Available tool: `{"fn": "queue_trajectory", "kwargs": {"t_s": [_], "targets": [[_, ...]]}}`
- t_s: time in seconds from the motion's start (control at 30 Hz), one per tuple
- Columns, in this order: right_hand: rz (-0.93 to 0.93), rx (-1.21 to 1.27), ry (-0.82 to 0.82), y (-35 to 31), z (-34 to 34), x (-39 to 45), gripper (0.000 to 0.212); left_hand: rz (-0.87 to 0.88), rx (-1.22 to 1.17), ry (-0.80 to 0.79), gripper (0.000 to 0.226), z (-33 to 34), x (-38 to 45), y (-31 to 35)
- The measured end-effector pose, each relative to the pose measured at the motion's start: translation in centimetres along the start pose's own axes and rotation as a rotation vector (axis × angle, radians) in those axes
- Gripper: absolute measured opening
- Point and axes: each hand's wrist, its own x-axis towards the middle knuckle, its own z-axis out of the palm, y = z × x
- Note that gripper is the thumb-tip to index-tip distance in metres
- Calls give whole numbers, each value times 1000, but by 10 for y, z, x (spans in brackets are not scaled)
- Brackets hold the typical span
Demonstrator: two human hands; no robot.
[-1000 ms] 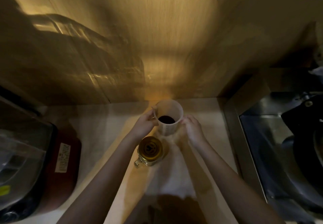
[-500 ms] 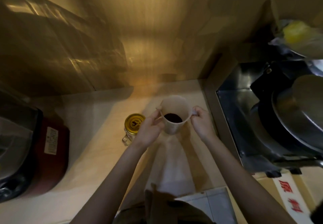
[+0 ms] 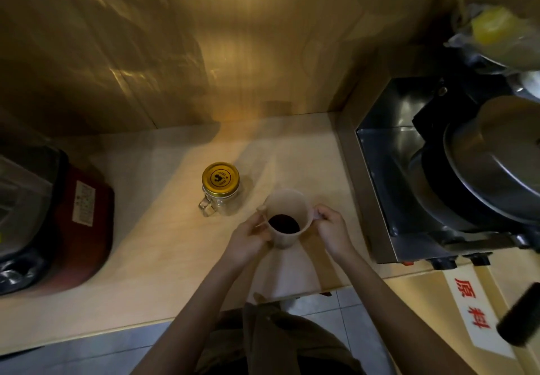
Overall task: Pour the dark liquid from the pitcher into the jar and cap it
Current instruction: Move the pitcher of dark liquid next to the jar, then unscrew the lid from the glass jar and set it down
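A dim kitchen corner w/ a pale wooden countertop against wood-panelled walls: at far left a dark-red appliance, at centre a small clear glass handled jar wearing its gold metal screw lid, just left of and behind the beige plastic pitcher. The left hand is wrapped round the pitcher's side; the right hand is closed on its handle. Dark liquid sits low inside, approx. a third up. At right, a steel stove unit. Best next: set the pitcher down steady, unscrew the lid first, then pour slowly w/ the spout over the narrow mouth, since the jar is small and drips look likely.
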Motion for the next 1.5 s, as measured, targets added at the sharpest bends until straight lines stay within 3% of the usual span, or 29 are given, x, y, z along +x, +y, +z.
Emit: {"fn": "queue_trajectory", "kwargs": {"t_s": [0.23, 0.33, 0.5, 0.67, 0.77, 0.87, 0.97, 1.07, 1.17, 1.23, 1.33, 1.5], "targets": [[2, 12, -63, 8, -3, -11, 33, 87, 25, -29, 40, -4, -3, -14], [22, 14, -93, 7, -4, -14, 44, 78, 15, -20, 42, -8, 1, -16], [30, -12, 1, 0, -4, -10, 45, 89, 63, -45, 38, -14, 7, -17], [-108, -255, 77, -32, 1, 8, 25, -15, 149, 14, 38, -33, 12, -11], [-217, -312, 89, -59, 12, 19, 18, 35, 245, 10, 27, -55, 11, -2], [-314, -349, -18, -87, 32, 27, 20, 123, 328, 114, 21, -82, 13, 7], [-411, -479, -170, -108, 60, 34, 38, 233, 301, 371, 14, -97, 19, 6], [-491, -691, -325, -123, 87, 38, 68, 285, 339, 528, 49, -101, 30, -5], [-516, -931, -382, -128, 109, 39, 92, 255, 423, 416, 96, -101, 45, -19], [-528, -1064, -374, -126, 120, 39, 98, 208, 434, 334, 113, -98, 53, -24], [-579, -1170, -316, -124, 127, 41, 89, 172, 369, 293, 115, -93, 64, -31], [-582, -1095, -386, -126, 126, 49, 72, 232, 225, 303, 88, -91, 71, -40]]}}
